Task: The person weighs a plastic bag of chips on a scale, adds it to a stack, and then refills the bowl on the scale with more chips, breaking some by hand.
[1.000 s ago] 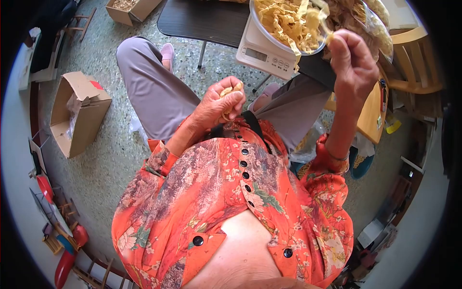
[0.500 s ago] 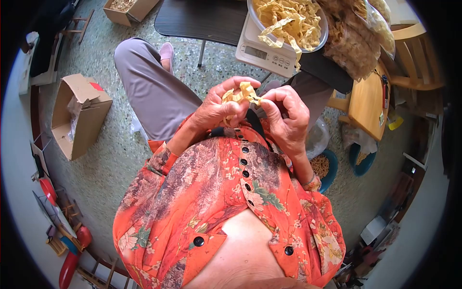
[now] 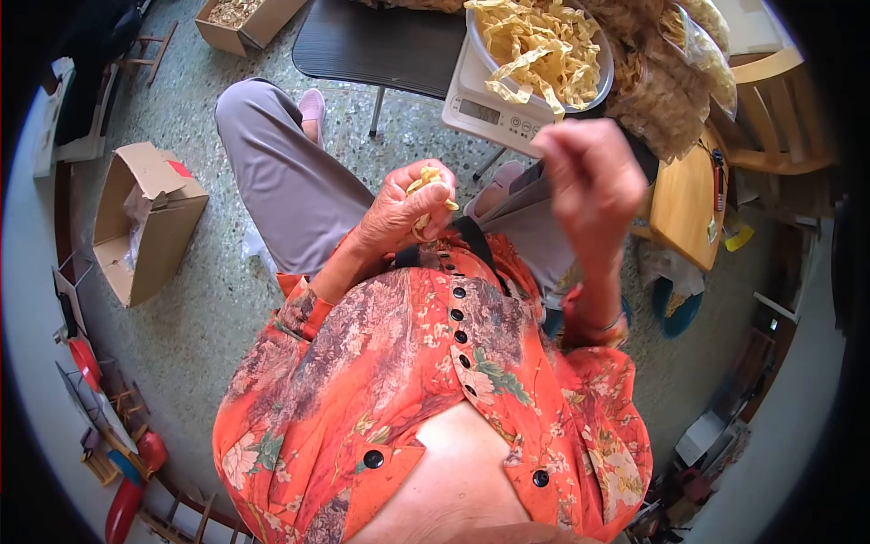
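Note:
My left hand [image 3: 399,213] is closed around a small bunch of crinkled, dried yellow strips [image 3: 430,181], held above my lap. Raised to the right of it is my right hand [image 3: 598,177], smeared by motion, its fingers bent just below the front of the scale. A clear bowl [image 3: 605,83] heaped with the same kind of strips [image 3: 539,50] sits on a white digital scale [image 3: 494,125]. Some strips hang over the bowl's near rim toward my right hand.
The scale stands at the edge of a black table [image 3: 381,54]. Bulging clear bags [image 3: 666,100] lie to its right, near a wooden chair [image 3: 770,109]. An open cardboard box [image 3: 149,227] is on the floor at left; a teal basin [image 3: 678,313] is at right.
My right hand has left the strips beside my left hand and moved up and right toward the scale. My left hand has closed more tightly around its bunch.

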